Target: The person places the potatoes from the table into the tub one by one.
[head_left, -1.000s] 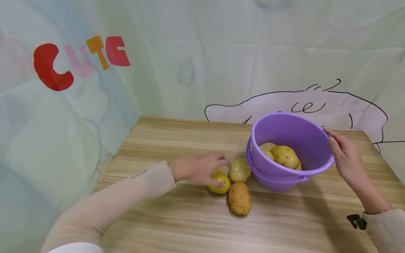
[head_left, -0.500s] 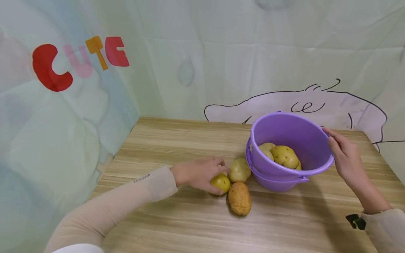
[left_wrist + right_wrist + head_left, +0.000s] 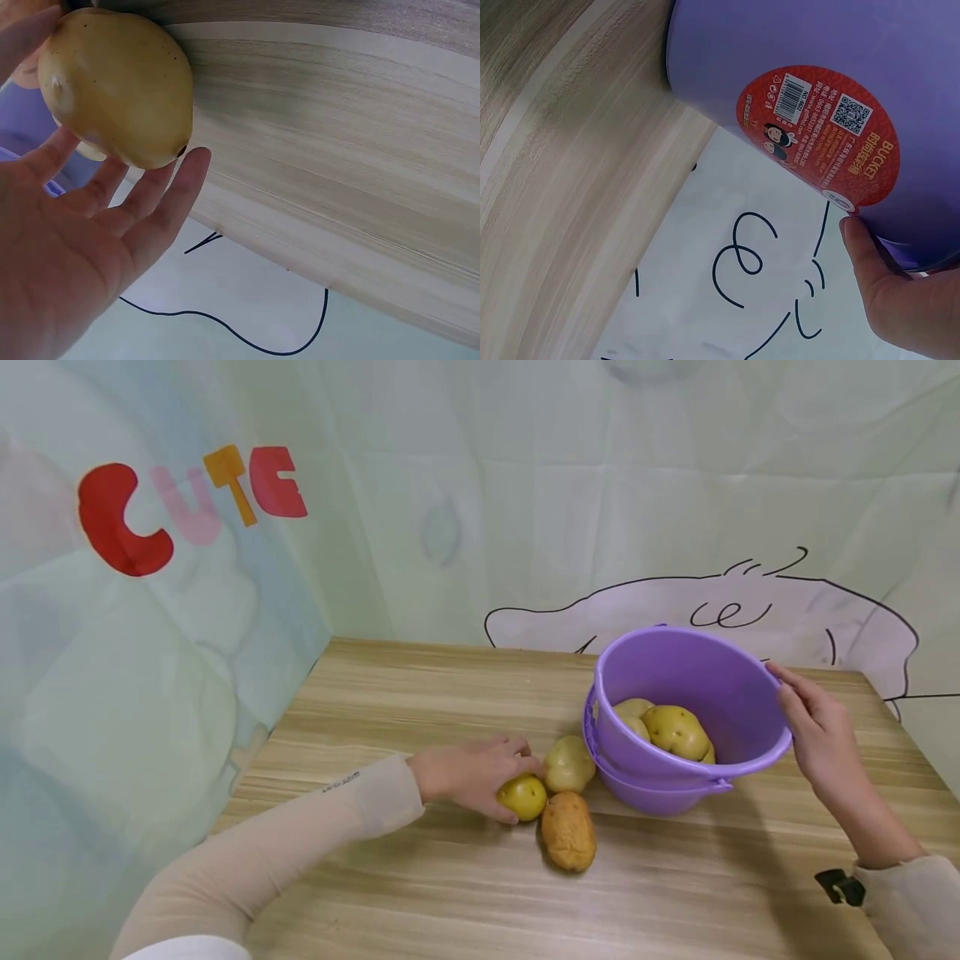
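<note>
My left hand grips a small yellow potato on the wooden table, fingers over its top and thumb at its near side. The left wrist view shows the same potato resting against my fingers. Touching it are a pale potato and, nearer me, a brown potato. My right hand holds the right rim of a purple bucket, which tilts toward me with several potatoes inside. In the right wrist view my thumb presses the bucket's wall by a red label.
A printed cloth backdrop hangs behind and to the left of the table. The table's left edge is close to my left forearm. Bare wood lies in front of the bucket and potatoes.
My left hand's fingers have drawn in around the yellow potato, which shifted slightly toward the others. The right hand and bucket have stayed put.
</note>
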Demonstrator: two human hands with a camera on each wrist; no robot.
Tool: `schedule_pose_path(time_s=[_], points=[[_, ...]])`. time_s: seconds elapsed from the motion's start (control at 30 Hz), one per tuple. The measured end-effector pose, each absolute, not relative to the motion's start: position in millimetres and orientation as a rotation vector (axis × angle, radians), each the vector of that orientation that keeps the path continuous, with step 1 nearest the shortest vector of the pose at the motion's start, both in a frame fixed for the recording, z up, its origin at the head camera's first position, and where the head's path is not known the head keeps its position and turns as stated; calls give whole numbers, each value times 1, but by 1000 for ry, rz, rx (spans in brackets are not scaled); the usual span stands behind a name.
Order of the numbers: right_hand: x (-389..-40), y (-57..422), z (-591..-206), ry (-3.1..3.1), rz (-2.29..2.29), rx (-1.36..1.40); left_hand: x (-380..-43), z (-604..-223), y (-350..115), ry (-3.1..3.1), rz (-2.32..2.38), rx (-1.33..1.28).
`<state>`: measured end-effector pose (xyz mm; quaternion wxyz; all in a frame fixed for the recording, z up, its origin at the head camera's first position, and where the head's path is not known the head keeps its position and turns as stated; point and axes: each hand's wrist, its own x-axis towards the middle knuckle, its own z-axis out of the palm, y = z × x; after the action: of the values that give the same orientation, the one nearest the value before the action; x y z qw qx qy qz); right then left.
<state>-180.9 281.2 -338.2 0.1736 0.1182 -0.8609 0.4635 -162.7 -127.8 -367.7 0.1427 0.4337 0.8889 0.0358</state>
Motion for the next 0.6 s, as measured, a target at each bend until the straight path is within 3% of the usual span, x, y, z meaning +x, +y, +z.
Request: schedule_pose_path(time_s=[0.6], points=[[-181, 282, -339, -2451, 1296, 356, -167, -371, -128, 2524, 177, 1211]])
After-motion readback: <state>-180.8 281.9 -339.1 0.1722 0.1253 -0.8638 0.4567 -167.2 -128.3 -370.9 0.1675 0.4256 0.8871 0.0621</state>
